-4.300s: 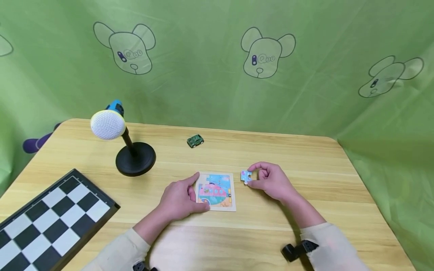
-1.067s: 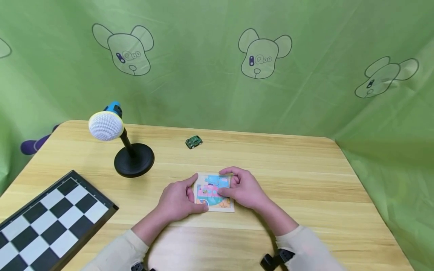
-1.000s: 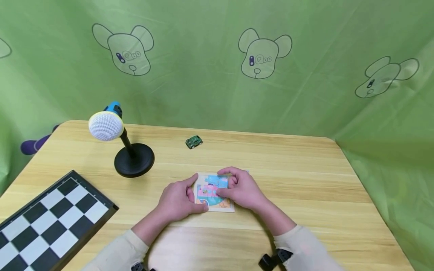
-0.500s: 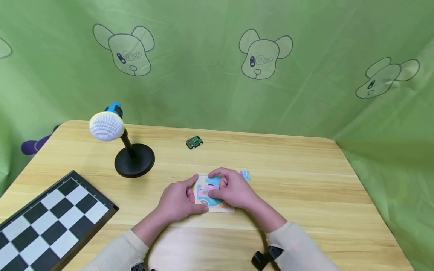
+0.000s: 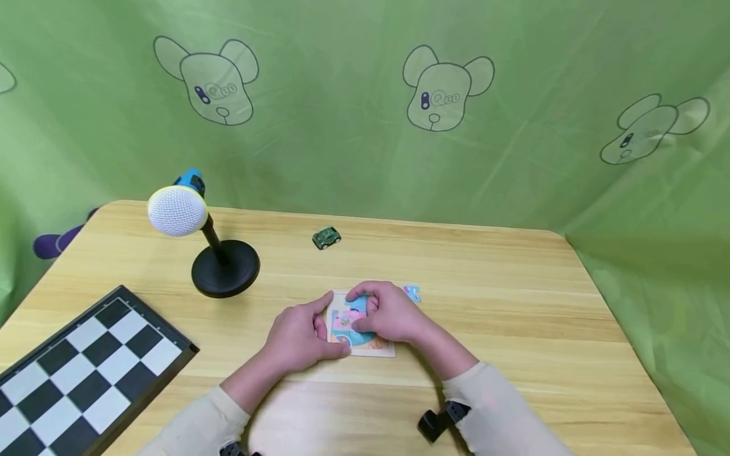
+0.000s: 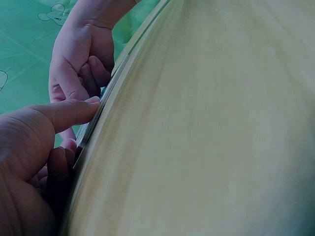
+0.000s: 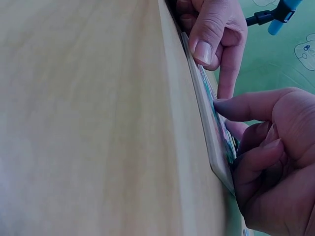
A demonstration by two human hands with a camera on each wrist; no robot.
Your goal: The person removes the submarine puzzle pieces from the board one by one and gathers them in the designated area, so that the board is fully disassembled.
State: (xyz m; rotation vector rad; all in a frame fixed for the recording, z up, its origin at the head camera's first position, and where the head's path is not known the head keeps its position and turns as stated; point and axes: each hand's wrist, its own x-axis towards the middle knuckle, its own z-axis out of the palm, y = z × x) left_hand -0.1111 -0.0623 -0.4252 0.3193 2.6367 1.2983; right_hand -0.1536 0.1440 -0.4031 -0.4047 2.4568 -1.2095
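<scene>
A small jigsaw puzzle (image 5: 360,339) with a pink and blue picture lies in a pale frame on the table. Bare backing shows at its upper left corner. My left hand (image 5: 298,337) grips the frame's left side, thumb on the near edge; the left wrist view shows the thumb (image 6: 74,112) over the rim. Over the right half of the picture, my right hand (image 5: 393,313) touches the puzzle with thumb and index finger apart, the other fingers curled. Whether it pinches a piece I cannot tell. One loose blue puzzle piece (image 5: 412,292) lies just beyond the right hand.
A toy microphone (image 5: 178,211) on a black round stand (image 5: 225,269) is at the left back. A black-and-white checkerboard (image 5: 91,373) fills the left front. Further back sits a small green toy car (image 5: 327,238). Green cloth (image 5: 342,158) hangs behind the table (image 5: 542,304).
The right hand held a blue piece right of the puzzle earlier; that side now has a loose piece on the table. The right hand has moved left over the puzzle. The left hand stays put.
</scene>
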